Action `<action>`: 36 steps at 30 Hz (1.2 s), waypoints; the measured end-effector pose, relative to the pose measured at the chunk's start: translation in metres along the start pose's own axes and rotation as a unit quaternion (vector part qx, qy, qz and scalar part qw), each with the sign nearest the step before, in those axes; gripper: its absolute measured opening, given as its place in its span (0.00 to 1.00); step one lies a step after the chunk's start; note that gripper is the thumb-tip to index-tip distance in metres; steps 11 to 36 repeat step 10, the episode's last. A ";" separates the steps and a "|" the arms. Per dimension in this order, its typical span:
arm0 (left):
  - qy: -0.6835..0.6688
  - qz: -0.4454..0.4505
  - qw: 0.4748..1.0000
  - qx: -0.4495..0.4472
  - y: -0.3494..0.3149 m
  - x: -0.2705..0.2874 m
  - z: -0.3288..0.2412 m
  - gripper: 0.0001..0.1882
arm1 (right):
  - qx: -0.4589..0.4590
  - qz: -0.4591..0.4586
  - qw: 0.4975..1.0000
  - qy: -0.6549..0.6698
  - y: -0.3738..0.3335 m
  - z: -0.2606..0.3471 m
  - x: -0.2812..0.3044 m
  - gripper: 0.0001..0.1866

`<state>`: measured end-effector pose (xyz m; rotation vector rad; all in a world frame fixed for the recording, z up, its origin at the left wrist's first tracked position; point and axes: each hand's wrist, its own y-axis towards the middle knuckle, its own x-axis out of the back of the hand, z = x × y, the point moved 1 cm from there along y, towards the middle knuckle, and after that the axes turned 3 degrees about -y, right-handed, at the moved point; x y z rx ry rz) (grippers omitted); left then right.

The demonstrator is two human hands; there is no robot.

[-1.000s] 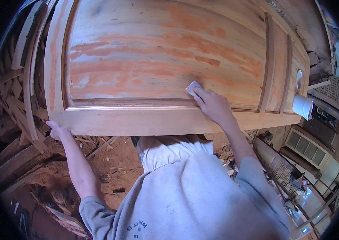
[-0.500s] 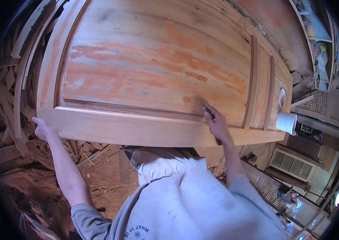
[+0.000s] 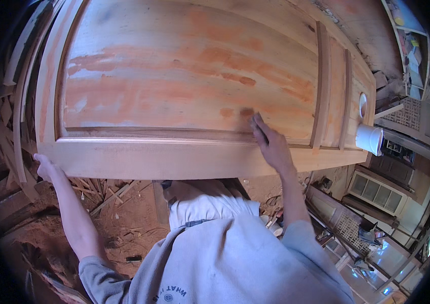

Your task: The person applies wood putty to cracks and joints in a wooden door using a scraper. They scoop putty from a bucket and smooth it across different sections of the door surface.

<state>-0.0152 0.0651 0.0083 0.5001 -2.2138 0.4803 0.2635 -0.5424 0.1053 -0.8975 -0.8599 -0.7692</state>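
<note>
A large panelled wooden door [image 3: 174, 157] lies flat in front of me, its pale surface streaked with orange-brown patches. At its near left corner, my left hand [image 3: 46, 167] grips the edge; part of the fingers is hidden. My right hand [image 3: 274, 150] is closed around a paintbrush [image 3: 256, 121], held over the near right part of the big panel [image 3: 149, 101]. The brush's dark tip is blurred against the wood, beside an orange spot. A white bucket [image 3: 369, 139] sits on the door's far right end, near a round hole [image 3: 362, 105].
Wooden strips and planks [image 3: 20, 101] are stacked along the left. Reddish dust and wood scraps cover the floor [image 3: 134, 230] below the door. Shelves with assorted items [image 3: 412, 55] stand at the upper right, and a paned wooden frame [image 3: 375, 191] leans at the right.
My right hand has shifted slightly left with the brush, whose tip has moved up the panel. The view has shifted a little; my left hand stays on the door's corner.
</note>
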 end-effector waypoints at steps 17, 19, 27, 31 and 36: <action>0.023 0.002 0.999 0.027 0.007 -0.002 -0.004 0.43 | -0.041 0.188 0.968 -0.160 0.037 0.009 0.040 0.26; 0.023 0.002 0.999 0.027 0.007 -0.002 -0.004 0.43 | -0.041 0.188 0.968 -0.160 0.037 0.009 0.040 0.26; 0.023 0.002 0.999 0.027 0.007 -0.002 -0.004 0.43 | -0.041 0.188 0.968 -0.160 0.037 0.009 0.040 0.26; 0.023 0.002 0.999 0.027 0.007 -0.002 -0.004 0.43 | -0.041 0.188 0.968 -0.160 0.037 0.009 0.040 0.26; 0.023 0.002 0.999 0.027 0.007 -0.002 -0.004 0.43 | -0.041 0.188 0.968 -0.160 0.037 0.009 0.040 0.26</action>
